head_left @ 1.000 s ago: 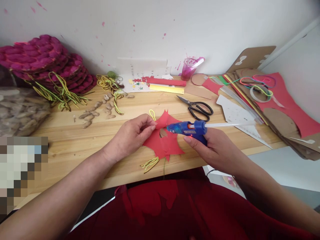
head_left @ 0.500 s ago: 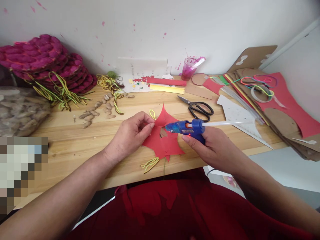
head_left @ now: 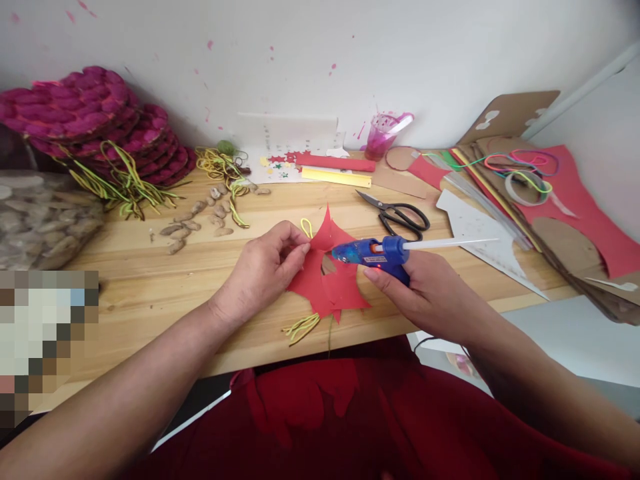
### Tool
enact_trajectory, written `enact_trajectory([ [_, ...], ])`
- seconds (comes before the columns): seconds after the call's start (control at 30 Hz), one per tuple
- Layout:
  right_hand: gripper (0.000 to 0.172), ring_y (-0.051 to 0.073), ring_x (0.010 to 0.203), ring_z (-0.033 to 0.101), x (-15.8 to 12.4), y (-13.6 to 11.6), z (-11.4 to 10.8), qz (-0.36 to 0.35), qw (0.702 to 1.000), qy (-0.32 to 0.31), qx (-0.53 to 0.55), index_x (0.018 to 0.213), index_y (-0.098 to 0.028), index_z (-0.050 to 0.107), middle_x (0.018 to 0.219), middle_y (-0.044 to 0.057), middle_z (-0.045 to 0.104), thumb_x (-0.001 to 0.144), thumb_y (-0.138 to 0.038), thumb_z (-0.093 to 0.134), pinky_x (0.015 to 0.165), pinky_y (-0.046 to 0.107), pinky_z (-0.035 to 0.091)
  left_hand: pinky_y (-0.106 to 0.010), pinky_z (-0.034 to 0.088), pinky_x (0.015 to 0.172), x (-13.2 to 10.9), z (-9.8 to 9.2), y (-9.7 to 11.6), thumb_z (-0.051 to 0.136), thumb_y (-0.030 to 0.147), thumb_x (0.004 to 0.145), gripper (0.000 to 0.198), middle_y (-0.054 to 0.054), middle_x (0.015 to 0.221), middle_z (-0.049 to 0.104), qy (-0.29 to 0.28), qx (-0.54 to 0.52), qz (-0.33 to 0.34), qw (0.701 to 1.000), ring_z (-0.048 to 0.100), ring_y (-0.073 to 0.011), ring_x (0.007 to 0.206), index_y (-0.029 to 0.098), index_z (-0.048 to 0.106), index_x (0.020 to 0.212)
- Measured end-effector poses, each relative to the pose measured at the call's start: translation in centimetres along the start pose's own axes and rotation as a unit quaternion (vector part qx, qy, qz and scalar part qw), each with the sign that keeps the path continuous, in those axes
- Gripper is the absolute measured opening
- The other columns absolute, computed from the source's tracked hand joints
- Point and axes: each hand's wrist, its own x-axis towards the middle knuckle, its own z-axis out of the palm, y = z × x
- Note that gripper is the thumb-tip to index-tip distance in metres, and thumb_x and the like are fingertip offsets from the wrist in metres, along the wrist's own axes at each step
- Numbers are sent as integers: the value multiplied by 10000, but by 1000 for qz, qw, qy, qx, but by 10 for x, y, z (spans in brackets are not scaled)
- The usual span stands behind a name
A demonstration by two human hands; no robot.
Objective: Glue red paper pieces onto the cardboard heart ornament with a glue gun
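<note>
A red paper cut-out [head_left: 345,293] with pointed tips lies near the table's front edge, a brown patch showing at its middle. My left hand [head_left: 273,263] pinches its upper left edge between thumb and fingers. In my right hand [head_left: 425,287] is a blue hot glue gun [head_left: 385,253], its nozzle pointing left over the middle of the cut-out. I cannot tell whether the nozzle touches the paper. A long white glue stick [head_left: 450,243] sticks out of the gun's back. A yellow yarn loop [head_left: 307,228] shows above the cut-out, and a yarn tassel [head_left: 301,328] below it.
Black-handled scissors [head_left: 400,215] lie behind the glue gun. Several peanuts [head_left: 185,227] are scattered at left, near a bag of peanuts [head_left: 45,220] and stacked magenta discs [head_left: 90,113]. A plastic cup [head_left: 381,137] stands by the wall. Cardboard [head_left: 560,250] and red paper [head_left: 595,220] fill the right.
The whole view has shifted slightly. Both hands, the glue gun and the red cut-out keep nearly the same positions relative to each other.
</note>
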Motion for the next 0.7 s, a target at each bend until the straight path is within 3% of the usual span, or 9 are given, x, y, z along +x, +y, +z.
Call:
enact_trajectory([
  [0.4, 367, 208, 654, 551, -5, 1, -3, -16, 1000, 21, 3, 793, -211, 639, 678, 47, 628, 975, -496, 495, 610, 319, 367, -248, 452, 619, -1, -1, 4, 538, 298, 930, 93, 14, 759, 662, 3, 29, 5, 1000, 592, -126, 653, 215, 564, 899],
  [0.7, 414, 196, 643, 525, -7, 2, -3, -2, 1000, 7, 0, 760, -212, 583, 700, 46, 617, 988, -531, 450, 612, 322, 351, -246, 449, 619, -1, 0, 4, 536, 298, 928, 91, 18, 748, 657, 6, 27, 6, 1000, 593, -126, 648, 215, 562, 903],
])
